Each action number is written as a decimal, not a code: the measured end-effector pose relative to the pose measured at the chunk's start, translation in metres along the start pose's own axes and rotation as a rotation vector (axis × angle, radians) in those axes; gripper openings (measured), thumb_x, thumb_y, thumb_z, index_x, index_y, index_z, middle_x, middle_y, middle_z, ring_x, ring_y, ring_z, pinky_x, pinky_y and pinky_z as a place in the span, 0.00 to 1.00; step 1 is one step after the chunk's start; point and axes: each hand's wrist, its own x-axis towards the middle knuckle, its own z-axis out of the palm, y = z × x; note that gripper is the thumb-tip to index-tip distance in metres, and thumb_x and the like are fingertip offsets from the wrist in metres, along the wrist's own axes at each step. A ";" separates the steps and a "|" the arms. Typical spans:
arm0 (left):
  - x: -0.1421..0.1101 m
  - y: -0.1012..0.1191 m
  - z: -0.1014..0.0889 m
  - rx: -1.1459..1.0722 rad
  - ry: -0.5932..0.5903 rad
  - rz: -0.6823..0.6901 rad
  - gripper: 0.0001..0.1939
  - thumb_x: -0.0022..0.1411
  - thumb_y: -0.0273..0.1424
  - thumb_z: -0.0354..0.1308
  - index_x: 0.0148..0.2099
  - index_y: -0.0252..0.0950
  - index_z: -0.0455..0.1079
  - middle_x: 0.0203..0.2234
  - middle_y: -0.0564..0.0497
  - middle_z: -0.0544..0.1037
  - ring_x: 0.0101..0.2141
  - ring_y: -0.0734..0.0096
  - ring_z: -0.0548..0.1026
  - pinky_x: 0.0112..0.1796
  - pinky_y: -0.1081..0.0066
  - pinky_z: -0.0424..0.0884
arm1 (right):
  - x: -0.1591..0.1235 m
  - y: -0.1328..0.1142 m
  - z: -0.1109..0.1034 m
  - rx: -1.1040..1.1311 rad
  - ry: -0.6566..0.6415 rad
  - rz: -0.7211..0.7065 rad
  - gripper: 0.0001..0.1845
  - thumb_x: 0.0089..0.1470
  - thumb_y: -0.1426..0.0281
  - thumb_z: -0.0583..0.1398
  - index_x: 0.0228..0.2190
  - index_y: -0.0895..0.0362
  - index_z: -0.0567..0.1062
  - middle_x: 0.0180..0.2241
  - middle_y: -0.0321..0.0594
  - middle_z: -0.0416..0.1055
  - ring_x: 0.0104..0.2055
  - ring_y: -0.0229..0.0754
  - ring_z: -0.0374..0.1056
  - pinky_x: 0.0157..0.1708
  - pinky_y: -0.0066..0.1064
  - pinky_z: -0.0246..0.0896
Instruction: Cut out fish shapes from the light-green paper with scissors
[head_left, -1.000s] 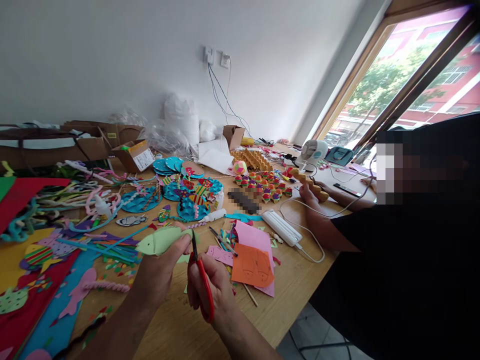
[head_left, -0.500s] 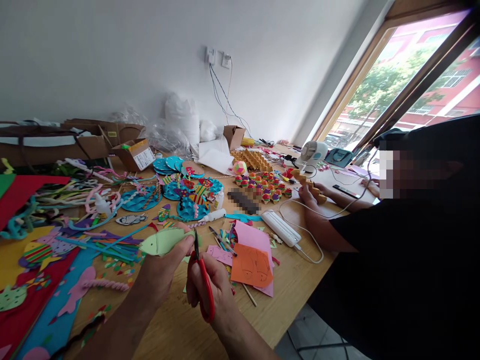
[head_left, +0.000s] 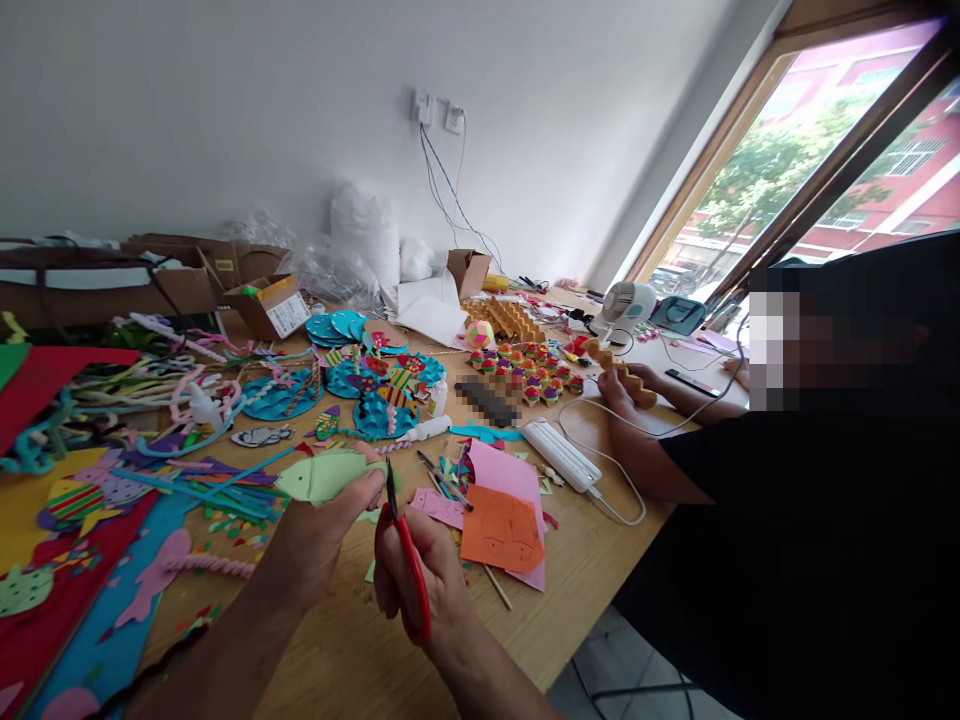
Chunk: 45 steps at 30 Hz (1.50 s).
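Pinched in my left hand is a light green paper fish with a drawn eye and gill line, its head pointing left. My right hand is closed round the red handles of a pair of scissors. The dark blades point up at the tail end of the fish, by my left fingertips; whether they touch the paper I cannot tell. Just right of my hands lie an orange sheet with drawn fish shapes and a pink sheet under it.
A white power strip with a cable lies on the right. Beyond it a person in black holds a piece of egg carton. Blue decorated discs, glue bottles and colourful scraps cover the left and middle. A fan stands behind.
The green fish and my left hand have shifted very slightly left. The scissors stay at the tail end, almost unmoved.
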 end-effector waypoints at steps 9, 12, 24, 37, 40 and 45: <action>0.001 0.003 0.000 0.048 0.026 0.033 0.09 0.46 0.35 0.62 0.21 0.40 0.66 0.17 0.58 0.67 0.24 0.70 0.64 0.28 0.71 0.64 | -0.001 0.007 -0.004 0.005 -0.018 -0.001 0.31 0.47 0.38 0.56 0.19 0.54 0.62 0.11 0.28 0.57 0.12 0.30 0.49 0.13 0.22 0.44; 0.002 0.001 -0.001 0.042 0.029 0.027 0.08 0.46 0.35 0.62 0.22 0.40 0.67 0.18 0.58 0.67 0.24 0.70 0.65 0.28 0.71 0.64 | -0.001 0.010 -0.005 -0.002 -0.023 -0.021 0.31 0.49 0.39 0.56 0.20 0.54 0.62 0.11 0.28 0.57 0.12 0.29 0.49 0.13 0.21 0.43; 0.003 -0.004 -0.003 0.015 0.046 -0.005 0.08 0.44 0.33 0.66 0.25 0.40 0.69 0.20 0.58 0.70 0.25 0.69 0.67 0.29 0.72 0.66 | -0.002 0.006 -0.005 -0.030 0.004 -0.001 0.31 0.48 0.40 0.56 0.19 0.54 0.61 0.11 0.28 0.58 0.13 0.30 0.50 0.14 0.22 0.46; 0.003 -0.007 -0.002 0.053 0.019 0.019 0.06 0.48 0.33 0.63 0.25 0.40 0.68 0.20 0.58 0.70 0.26 0.70 0.66 0.29 0.73 0.66 | -0.003 0.005 -0.006 -0.026 0.007 -0.003 0.30 0.49 0.41 0.56 0.18 0.54 0.61 0.12 0.29 0.58 0.14 0.31 0.52 0.15 0.22 0.47; 0.003 -0.006 -0.001 0.036 0.021 0.001 0.06 0.47 0.33 0.64 0.25 0.41 0.68 0.21 0.59 0.70 0.26 0.70 0.67 0.29 0.73 0.66 | -0.003 0.005 -0.006 -0.028 0.004 -0.005 0.30 0.50 0.41 0.56 0.18 0.54 0.61 0.11 0.29 0.58 0.14 0.30 0.51 0.14 0.22 0.46; 0.003 -0.004 -0.001 0.050 0.025 -0.018 0.07 0.44 0.33 0.64 0.25 0.40 0.68 0.20 0.59 0.70 0.26 0.70 0.66 0.29 0.73 0.66 | -0.005 0.003 -0.007 -0.039 0.002 -0.003 0.31 0.49 0.41 0.56 0.17 0.54 0.60 0.11 0.28 0.57 0.14 0.30 0.50 0.14 0.22 0.46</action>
